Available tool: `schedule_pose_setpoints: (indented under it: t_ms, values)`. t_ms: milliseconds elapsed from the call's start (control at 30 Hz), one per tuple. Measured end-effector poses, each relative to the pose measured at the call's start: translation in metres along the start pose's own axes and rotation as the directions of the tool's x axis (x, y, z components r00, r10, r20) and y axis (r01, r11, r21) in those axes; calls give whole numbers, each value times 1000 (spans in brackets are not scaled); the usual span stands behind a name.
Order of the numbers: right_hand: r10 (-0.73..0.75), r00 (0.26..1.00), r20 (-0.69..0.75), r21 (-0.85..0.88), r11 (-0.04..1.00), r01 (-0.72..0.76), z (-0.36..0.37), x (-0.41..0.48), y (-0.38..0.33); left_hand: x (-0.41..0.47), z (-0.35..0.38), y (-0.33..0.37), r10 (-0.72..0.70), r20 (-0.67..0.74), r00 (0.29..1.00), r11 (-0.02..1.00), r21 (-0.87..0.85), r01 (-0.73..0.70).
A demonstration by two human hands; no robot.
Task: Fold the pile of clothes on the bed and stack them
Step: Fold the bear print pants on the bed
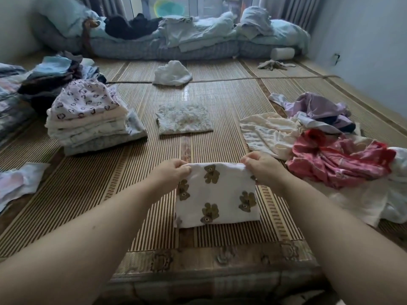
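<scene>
A white garment with brown bear prints [217, 195] lies folded into a rectangle on the bamboo mat, near the bed's front edge. My left hand [172, 172] pinches its far left corner and my right hand [259, 165] pinches its far right corner. A stack of folded clothes [88, 122], topped by a heart-print piece, stands at the left. One folded floral piece [184, 117] lies alone in the middle. The unfolded pile [326, 146], with cream, pink-red and lilac clothes, spreads at the right.
The bamboo mat [220, 93] covers the bed. A darker stack of clothes [55, 75] sits behind the left stack. A crumpled white cloth [171, 73] lies further back, rolled bedding [176, 38] lines the far edge, and a pale cloth [19, 181] lies at the left.
</scene>
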State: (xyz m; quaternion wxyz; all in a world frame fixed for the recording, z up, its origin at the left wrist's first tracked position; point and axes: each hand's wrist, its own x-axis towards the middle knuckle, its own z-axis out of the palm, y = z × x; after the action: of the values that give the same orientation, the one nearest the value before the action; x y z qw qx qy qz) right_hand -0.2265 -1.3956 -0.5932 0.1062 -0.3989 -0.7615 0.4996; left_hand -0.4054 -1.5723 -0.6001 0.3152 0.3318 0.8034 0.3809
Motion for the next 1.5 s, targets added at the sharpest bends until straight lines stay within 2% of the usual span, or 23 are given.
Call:
schedule_pose_setpoints:
  t_ms: [67, 100, 233, 333, 433, 533, 633, 733, 833, 900, 1033, 1133, 1200, 1300, 1400, 1500]
  values:
    - [30, 992, -120, 15, 999, -29, 5, 15, 10, 14, 6, -3, -47, -29, 998, 998, 32, 48]
    - [55, 988, -143, -36, 997, -61, 8, 17, 17, 17, 9, -7, -85, -19, 996, 994, 64, 86]
    - [166, 981, -99, -383, 904, -191, 27, 13, 42, 15, 24, -28, -149, 31, 988, 974, 178, 141]
    - [162, 981, -103, -502, 843, -192, 46, 8, 38, 12, 37, -32, -125, 11, 992, 961, 249, 118]
    - [125, 981, -146, -439, 881, -177, 58, 3, 32, 6, 44, -29, -92, 45, 995, 964, 255, 77]
    - [49, 984, -172, -241, 966, -91, 59, -5, 33, 2, 38, -30, -20, 99, 995, 995, 102, 10]
    - [-82, 994, -74, -316, 947, 55, 56, -10, 39, -2, 32, -34, 11, 174, 985, 999, -41, -4]
    - [-74, 997, 4, -273, 959, 72, 54, 1, 38, 1, 29, -33, 29, 240, 970, 990, -144, 6]
    - [-125, 991, -45, -148, 982, 117, 48, 28, 22, 21, 13, -20, 57, 187, 981, 949, -316, 5]
    - [-190, 979, -72, -89, 979, 183, 43, 55, -3, 46, -6, -9, 96, 105, 990, 934, -352, -53]
    - [-297, 954, -33, 58, 953, 299, 39, 132, -57, 113, -53, 11, 195, -39, 980, 938, -285, -198]
    - [-332, 943, -31, 25, 943, 332, 47, 198, -86, 173, -85, 18, 233, -148, 961, 959, -127, -252]
    - [-340, 940, -37, -37, 940, 339, 59, 244, -96, 218, -98, 16, 249, -232, 940, 968, 32, -249]
    - [-338, 940, -42, -199, 925, 324, 79, 303, -93, 272, -100, 6, 246, -298, 922, 947, 276, -164]
    - [-280, 959, -33, -475, 849, 232, 95, 347, -75, 315, -93, -15, 110, -262, 959, 877, 479, 30]
    - [-170, 985, 24, -597, 788, 150, 101, 362, -58, 334, -84, -27, 89, -135, 987, 813, 583, 7]
